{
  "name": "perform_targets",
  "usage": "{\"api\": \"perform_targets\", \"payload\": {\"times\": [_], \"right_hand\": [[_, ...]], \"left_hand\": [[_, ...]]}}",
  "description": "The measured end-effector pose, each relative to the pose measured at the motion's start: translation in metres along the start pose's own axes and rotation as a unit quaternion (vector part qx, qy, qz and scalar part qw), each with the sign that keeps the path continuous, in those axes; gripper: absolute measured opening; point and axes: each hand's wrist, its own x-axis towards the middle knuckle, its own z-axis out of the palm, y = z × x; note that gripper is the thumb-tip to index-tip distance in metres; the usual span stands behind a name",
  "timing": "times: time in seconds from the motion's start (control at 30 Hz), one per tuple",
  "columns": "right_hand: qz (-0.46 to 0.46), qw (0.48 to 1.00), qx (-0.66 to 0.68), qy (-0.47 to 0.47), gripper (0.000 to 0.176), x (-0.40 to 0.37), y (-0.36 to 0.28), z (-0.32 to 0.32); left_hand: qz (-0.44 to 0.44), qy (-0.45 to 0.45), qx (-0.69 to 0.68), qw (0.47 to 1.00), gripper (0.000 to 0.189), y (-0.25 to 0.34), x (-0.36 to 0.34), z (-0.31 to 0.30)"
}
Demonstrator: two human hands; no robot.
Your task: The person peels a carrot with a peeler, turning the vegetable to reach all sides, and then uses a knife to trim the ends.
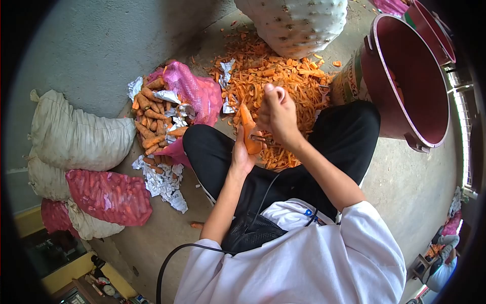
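Person seated on the concrete floor (405, 187), legs in black trousers (349, 131), both hands up at frame centre and touching each other. Left hand (243, 154) is clamped around the lower end of a carrot (248, 133), which stands near upright with its tip pointing to 12 o'clock. Right hand (277, 114) is closed in a fist just at 2 o'clock of the carrot, gripping a small peeler (259, 138) whose blade end sits against the carrot's side. At 12 o'clock from the hands: a wide heap of orange peelings (283, 76) on the floor, and beyond it a bulging white sack (293, 20). At 2 o'clock: a big maroon pot (430, 116), tilted with its mouth towards the camera, touching the right knee; a second pot (435, 30) behind it. At 9–10 o'clock: an opened pink mesh bag (195, 91) with unpeeled carrots (149, 119) spilling out, silver paper scraps (164, 185) around them. Further out at 9 o'clock: stacked white sacks (76, 137) and a full pink mesh sack (109, 195). A black cable (202, 247) runs across the lap to 7 o'clock. Another person (441, 268) is small at 4 o'clock, well apart; I can't make out detail there.
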Motion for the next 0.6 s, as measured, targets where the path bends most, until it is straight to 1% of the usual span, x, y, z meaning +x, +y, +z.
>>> {"api": "perform_targets", "payload": {"times": [0.1,0.2,0.3,0.4,0.5,0.6], "right_hand": [[-0.005,1.0,0.006,0.004,0.034,-0.005,0.013,-0.001],[0.005,1.0,0.003,0.021,0.034,-0.008,0.016,0.0],[-0.01,0.999,0.008,0.031,0.033,-0.004,0.022,-0.006],[-0.013,0.999,0.028,0.019,0.031,-0.002,0.023,-0.009],[-0.009,0.997,0.028,0.073,0.031,-0.004,0.02,-0.004],[-0.069,0.988,0.009,0.136,0.032,0.001,0.027,-0.006]], "left_hand": [[-0.02,0.027,0.015,0.999,0.037,-0.001,-0.003,0.001],[-0.023,0.057,-0.001,0.998,0.036,-0.001,-0.006,0.011],[-0.031,0.053,-0.011,0.998,0.035,-0.003,-0.004,0.008],[-0.037,0.045,-0.014,0.998,0.035,-0.004,-0.004,0.003],[-0.015,0.028,0.017,0.999,0.037,-0.009,0.0,-0.004],[0.049,0.063,0.1,0.992,0.04,-0.016,-0.002,0.001]]}}
